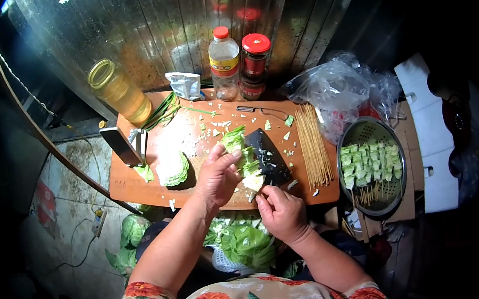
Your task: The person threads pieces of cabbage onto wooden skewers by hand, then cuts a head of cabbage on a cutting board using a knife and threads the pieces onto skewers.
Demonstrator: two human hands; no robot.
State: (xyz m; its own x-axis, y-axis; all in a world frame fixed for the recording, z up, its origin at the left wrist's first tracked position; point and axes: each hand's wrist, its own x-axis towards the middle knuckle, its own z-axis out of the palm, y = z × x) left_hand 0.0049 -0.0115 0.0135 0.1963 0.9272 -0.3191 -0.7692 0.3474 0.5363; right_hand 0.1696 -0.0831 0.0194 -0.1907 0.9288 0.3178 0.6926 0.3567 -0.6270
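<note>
My left hand (pixel 218 176) is closed around a row of green cabbage pieces (pixel 242 154) above the wooden table (pixel 221 198). At the lower end of that row, my right hand (pixel 281 210) pinches with thumb and forefinger; what it grips is too small to make out. A dark flat slab (pixel 268 159) with cabbage scraps on it lies just beyond. Left of my hands sits a cut cabbage wedge (pixel 174 169). A bundle of bamboo skewers (pixel 313 147) rests on the right side. Below, between my knees, are loose cabbage leaves (pixel 246 245).
A steel colander (pixel 402 158) at right holds several cabbage skewers. Along the back stand a jar of yellow liquid (pixel 123 94), a clear bottle (pixel 223 63) and a red-lidded jar (pixel 255 63). A phone (pixel 120 145) leans at left; plastic bags (pixel 341 89) lie back right.
</note>
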